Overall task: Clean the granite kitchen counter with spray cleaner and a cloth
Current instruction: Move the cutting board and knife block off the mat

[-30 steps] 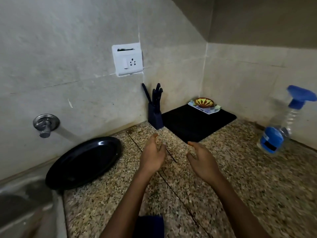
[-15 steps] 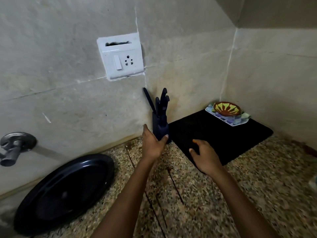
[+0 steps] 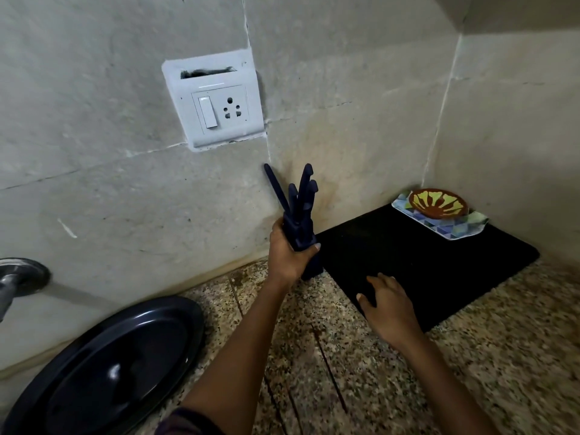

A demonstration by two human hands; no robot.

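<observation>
The left hand grips the dark blue knife block with its blue-handled knives, standing on the speckled granite counter against the wall. Just right of the block, the right hand rests with loose fingers on the near corner of the black rectangular mat. A round black plate leans left of the block.

Obstacles: knife block against back wall, black mat filling corner (dish tray at its rear), black plate left. Open granite counter: foreground, right.
</observation>
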